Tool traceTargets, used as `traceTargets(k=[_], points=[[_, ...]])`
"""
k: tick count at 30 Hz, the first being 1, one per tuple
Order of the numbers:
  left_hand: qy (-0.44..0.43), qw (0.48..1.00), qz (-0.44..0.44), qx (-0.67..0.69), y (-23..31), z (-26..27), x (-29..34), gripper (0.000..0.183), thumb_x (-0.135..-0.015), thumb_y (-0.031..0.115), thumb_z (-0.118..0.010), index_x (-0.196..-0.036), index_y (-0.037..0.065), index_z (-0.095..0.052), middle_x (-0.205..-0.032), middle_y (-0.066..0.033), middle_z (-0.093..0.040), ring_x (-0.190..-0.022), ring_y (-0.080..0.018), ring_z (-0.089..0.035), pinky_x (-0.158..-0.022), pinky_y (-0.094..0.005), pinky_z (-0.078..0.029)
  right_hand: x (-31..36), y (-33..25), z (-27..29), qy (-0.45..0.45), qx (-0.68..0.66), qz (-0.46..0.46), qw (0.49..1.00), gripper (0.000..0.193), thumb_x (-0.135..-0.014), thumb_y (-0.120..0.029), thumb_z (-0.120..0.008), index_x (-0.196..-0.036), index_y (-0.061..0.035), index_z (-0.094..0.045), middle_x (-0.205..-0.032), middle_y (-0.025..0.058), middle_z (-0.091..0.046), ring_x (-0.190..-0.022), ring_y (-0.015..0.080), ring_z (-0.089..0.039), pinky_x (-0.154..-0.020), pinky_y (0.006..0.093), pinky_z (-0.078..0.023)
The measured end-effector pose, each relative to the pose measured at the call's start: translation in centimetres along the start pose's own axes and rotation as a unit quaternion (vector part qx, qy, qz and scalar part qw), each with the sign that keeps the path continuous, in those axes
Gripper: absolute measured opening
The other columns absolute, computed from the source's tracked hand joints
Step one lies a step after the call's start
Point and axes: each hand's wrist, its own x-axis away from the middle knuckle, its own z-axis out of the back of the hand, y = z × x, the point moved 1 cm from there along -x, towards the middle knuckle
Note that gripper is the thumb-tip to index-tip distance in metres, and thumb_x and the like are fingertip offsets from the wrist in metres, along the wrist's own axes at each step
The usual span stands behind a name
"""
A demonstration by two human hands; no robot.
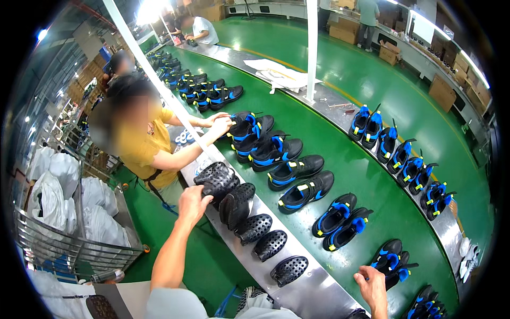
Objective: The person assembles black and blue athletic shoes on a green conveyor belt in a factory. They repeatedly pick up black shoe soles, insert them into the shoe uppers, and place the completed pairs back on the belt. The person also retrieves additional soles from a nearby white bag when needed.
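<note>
Fingers of the left hand [193, 204] meet a perforated black form [214, 179] on the metal ledge [324, 277]; those of the right hand [372, 288] curl near shoes [390, 255] beyond that ledge. Whether either grips cannot be told. An uneven push could tip the form off the ledge.

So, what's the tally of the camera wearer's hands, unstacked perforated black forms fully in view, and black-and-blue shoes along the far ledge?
Hands (left hand, right hand): 2
Unstacked perforated black forms: 3
Black-and-blue shoes: 8
Total: 13
</note>
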Motion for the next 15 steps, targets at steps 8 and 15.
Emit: traceTargets(k=[8, 15], points=[[0.005, 0.953, -0.196, 0.230, 24.4, 4.4, 6.5, 0.043, -0.074, 0.017, -0.086, -0.108, -0.003, -0.069, -0.105, -0.0193, -0.069, -0.093, -0.0371, -0.066, -0.085, -0.0450, -0.054, -2.4, -6.9, -8.9, -0.002, -0.543, -0.122, 0.831, 0.056, -0.100, -0.026, -0.068, -0.145, 0.0016, -0.047, -0.131, 0.0151, -0.063, -0.114, 0.0237, -0.064, -0.088, 0.0397, -0.058], [-0.278, 0.812, -0.210, 0.468, 36.4, -4.2, 13.7, 0.052, -0.076, 0.020, -0.087, -0.119, -0.002, -0.066, -0.114, -0.0153, -0.068, -0.098, -0.0325, -0.067, -0.085, -0.0428, -0.056, 0.8, -0.1, -7.1, 0.112, -0.720, -0.168, 0.664, 0.031, -0.099, -0.029, -0.070, -0.117, -0.0063, -0.060, -0.107, 0.0036, -0.065, -0.091, 0.0126, -0.062, -0.071, 0.0320, -0.051]])
